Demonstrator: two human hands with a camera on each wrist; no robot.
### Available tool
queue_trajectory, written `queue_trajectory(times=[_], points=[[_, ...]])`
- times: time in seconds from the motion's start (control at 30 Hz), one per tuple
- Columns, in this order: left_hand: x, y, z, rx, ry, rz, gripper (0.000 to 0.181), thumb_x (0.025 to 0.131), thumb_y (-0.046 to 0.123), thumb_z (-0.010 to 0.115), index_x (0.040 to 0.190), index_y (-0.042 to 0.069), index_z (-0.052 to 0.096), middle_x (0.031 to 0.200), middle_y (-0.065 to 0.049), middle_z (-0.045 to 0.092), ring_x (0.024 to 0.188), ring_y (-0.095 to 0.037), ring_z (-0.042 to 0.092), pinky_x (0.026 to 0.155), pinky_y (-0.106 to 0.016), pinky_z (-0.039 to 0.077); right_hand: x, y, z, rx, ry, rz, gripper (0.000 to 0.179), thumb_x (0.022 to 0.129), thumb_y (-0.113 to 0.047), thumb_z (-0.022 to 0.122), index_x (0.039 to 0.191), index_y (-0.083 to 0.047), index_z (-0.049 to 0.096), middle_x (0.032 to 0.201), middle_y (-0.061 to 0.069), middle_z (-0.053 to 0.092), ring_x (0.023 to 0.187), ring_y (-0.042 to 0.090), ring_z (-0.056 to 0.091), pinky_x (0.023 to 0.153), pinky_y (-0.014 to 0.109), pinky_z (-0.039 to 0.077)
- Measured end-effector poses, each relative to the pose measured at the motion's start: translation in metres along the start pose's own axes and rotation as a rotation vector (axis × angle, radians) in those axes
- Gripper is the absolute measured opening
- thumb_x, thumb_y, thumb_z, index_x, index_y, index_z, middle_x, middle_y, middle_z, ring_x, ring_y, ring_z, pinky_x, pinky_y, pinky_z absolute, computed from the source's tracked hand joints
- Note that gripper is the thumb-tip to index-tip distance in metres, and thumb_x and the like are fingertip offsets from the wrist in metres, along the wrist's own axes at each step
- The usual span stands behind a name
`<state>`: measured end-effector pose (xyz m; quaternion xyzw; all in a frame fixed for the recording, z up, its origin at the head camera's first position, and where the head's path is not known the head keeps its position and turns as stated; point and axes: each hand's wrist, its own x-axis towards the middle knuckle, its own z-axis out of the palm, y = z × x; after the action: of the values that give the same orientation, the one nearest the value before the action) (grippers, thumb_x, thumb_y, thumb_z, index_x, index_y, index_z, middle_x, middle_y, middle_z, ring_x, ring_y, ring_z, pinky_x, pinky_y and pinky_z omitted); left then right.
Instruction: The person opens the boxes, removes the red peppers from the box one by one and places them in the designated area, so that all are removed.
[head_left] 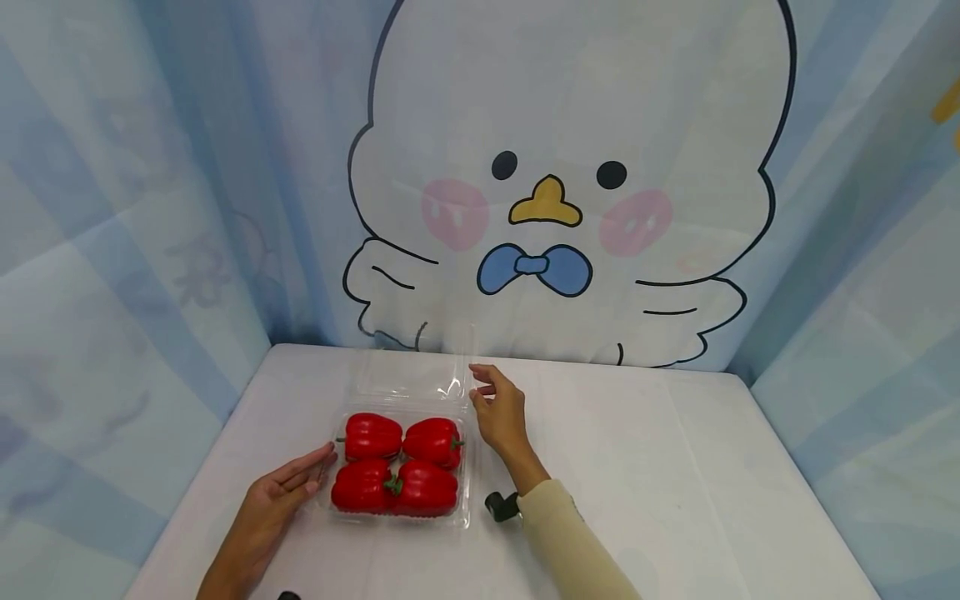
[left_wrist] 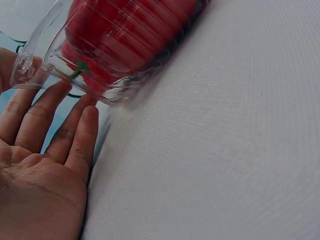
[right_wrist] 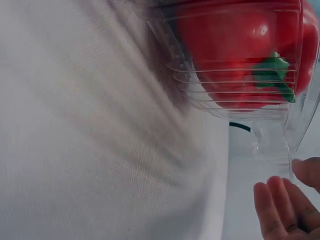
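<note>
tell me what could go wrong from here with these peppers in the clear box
The right grip is only at the edge of the open lid, so the lid might slip or spring away. The far right pepper points its stem toward the side of the clear box, where it may snag if the lid closes.

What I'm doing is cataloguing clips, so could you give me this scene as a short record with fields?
Contents: four red peppers, two rows of two, green stems showing
Clear box: on a white table
Lid: clear, open, at the box's far side
Left grip: at the box's left edge; whether it pinches is unclear
Right grip: at the lid's right edge; contact unclear
Backdrop: curtain printed with a cartoon bird
</note>
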<state>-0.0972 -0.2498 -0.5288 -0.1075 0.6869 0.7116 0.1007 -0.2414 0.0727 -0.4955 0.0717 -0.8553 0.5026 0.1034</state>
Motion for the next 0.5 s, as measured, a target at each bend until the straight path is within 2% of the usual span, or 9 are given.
queue_trajectory(times=[0.3, 0.5], points=[[-0.0002, -0.0014, 0.0007, -0.008, 0.004, 0.025, 0.068, 0.103, 0.029, 0.072, 0.162, 0.01, 0.045, 0.158, 0.011, 0.056, 0.127, 0.014, 0.06, 0.106, -0.019, 0.053, 0.0006, 0.0066, 0.002, -0.007, -0.038, 0.043, 0.039, 0.1, 0.001, 0.068, 0.137, -0.011, 0.068, 0.133, 0.017, 0.074, 0.111, 0.032, 0.075, 0.097, 0.047, 0.064], [-0.0004, -0.001, 0.0011, 0.004, 0.001, 0.032, 0.068, 0.103, 0.03, 0.072, 0.162, 0.01, 0.045, 0.16, 0.008, 0.055, 0.128, 0.014, 0.059, 0.106, -0.019, 0.053, -0.0013, 0.0096, 0.0012, -0.033, -0.046, 0.042, 0.036, 0.1, -0.001, 0.069, 0.135, -0.008, 0.069, 0.129, 0.018, 0.075, 0.11, 0.033, 0.076, 0.094, 0.048, 0.065]])
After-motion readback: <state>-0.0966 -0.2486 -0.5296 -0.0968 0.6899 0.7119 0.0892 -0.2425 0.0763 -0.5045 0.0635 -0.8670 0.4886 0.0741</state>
